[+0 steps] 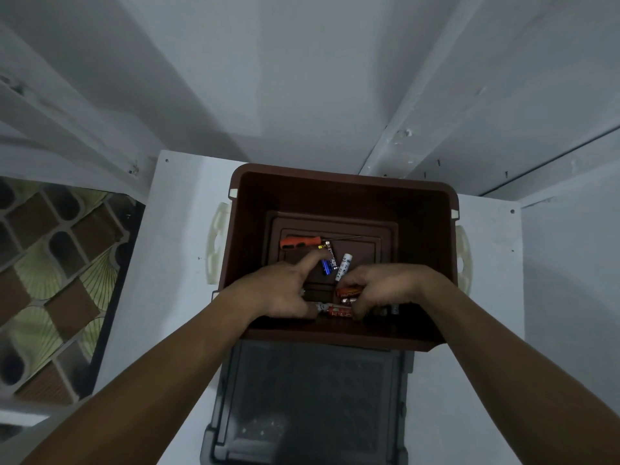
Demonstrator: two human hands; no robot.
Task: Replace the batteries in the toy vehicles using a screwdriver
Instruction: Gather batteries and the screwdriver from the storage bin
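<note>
A brown bin (342, 193) is sitting on a white table (174, 229), with a grey panel (312, 397) lying at its 6 o'clock. Both hands are reaching inside. The left hand (285, 290) is stretching its index finger toward 1 o'clock, at a blue battery (326, 266); a white battery (344, 266) is lying just beside that, at its 3 o'clock. The right hand (385, 290) is curling its fingers round red batteries (349, 292). An orange-handled screwdriver (298, 243) is lying at the left hand's 12 o'clock.
</note>
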